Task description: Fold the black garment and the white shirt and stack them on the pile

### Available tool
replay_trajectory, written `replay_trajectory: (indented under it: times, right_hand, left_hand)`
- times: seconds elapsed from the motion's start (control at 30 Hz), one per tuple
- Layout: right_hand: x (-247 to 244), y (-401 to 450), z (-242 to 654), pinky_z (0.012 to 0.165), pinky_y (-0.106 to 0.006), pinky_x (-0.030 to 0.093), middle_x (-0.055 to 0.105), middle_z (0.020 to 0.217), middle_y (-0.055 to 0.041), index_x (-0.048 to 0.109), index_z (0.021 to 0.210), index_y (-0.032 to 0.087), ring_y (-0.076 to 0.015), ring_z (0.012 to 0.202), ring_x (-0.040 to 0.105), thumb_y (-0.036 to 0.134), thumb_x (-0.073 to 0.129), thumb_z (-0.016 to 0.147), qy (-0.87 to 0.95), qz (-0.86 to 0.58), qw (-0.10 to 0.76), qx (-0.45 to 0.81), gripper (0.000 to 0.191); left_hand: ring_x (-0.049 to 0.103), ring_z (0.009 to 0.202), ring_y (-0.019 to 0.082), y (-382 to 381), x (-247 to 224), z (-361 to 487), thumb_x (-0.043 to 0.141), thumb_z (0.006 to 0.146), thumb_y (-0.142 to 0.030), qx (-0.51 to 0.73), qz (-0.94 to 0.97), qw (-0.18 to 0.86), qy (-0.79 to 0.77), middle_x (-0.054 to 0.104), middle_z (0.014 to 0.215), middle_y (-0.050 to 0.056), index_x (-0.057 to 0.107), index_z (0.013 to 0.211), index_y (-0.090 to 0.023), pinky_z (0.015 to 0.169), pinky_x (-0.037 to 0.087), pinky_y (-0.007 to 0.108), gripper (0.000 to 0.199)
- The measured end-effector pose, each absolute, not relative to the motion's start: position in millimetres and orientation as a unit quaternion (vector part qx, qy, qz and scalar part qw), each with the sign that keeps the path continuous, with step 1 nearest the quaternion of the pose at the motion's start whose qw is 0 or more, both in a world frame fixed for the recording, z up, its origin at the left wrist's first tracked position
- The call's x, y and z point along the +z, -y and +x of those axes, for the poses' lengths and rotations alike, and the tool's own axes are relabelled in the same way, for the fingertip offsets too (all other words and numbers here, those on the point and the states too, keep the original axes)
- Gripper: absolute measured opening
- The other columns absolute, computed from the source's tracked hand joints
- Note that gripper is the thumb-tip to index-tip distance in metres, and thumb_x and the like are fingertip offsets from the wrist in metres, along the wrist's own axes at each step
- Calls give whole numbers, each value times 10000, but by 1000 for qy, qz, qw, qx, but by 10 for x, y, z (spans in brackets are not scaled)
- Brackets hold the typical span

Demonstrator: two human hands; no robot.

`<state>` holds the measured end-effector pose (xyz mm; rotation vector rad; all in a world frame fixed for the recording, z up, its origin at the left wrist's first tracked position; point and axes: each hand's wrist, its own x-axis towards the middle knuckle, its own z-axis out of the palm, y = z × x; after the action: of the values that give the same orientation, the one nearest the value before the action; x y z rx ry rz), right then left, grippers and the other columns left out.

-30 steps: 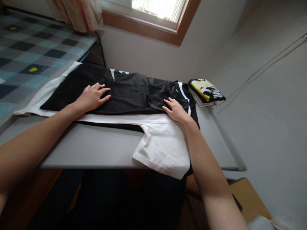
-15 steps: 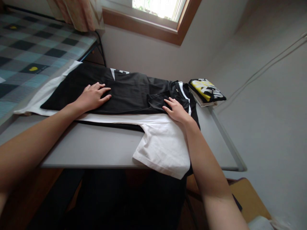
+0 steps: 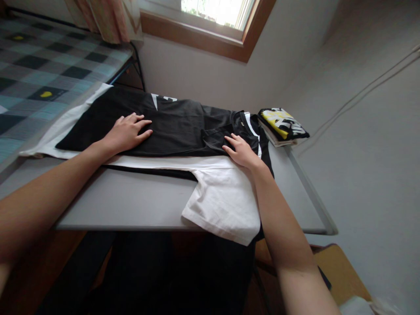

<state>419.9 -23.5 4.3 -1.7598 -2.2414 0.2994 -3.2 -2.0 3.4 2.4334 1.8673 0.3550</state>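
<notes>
Table (image 3: pixel 131 201): grey, smooth, raised rim at the right edge. Black shirt (image 3: pixel 177 127) lies folded lengthwise along the far edge, over white shirt (image 3: pixel 226 201), whose sleeve overhangs the near edge. Left hand (image 3: pixel 126 133) rests released, palm down, fingers spread, on the black shirt's middle; right hand (image 3: pixel 241 151) likewise, near its collar. Folded stack (image 3: pixel 282 124) sits at the far right corner. Room: checked bed (image 3: pixel 49 65) beyond the left edge, curtain (image 3: pixel 108 17), wood-framed window (image 3: pixel 216 13) in a pale wall (image 3: pixel 197 78); chair (image 3: pixel 344 271) off the near right corner.
</notes>
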Motion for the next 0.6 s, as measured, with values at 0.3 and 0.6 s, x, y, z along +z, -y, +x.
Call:
replay_trajectory:
  times: [0.3,0.6]
  right_hand:
    - [43,234,4194,1241,-540,280,444,1605,-102,569,1481,214,-348,1512,340,453,571,965,776,-608,140,97,569]
    - [76,258,4170,1252,-506,260,427,1611,-137,566,1482,188,-335,1518,331,464,568,977,770,-616,132,103,576]
  left_hand:
    - [302,1515,337,25,48,-19,349,984,-552,113,785,25,-608,432,1591,85,508,1509,-254,1231,222,516,624]
    - [296,1515,343,21,33,-31,318,986,-586,119,788,28,-603,434,1585,93,513,1504,-244,1234,206,525,650]
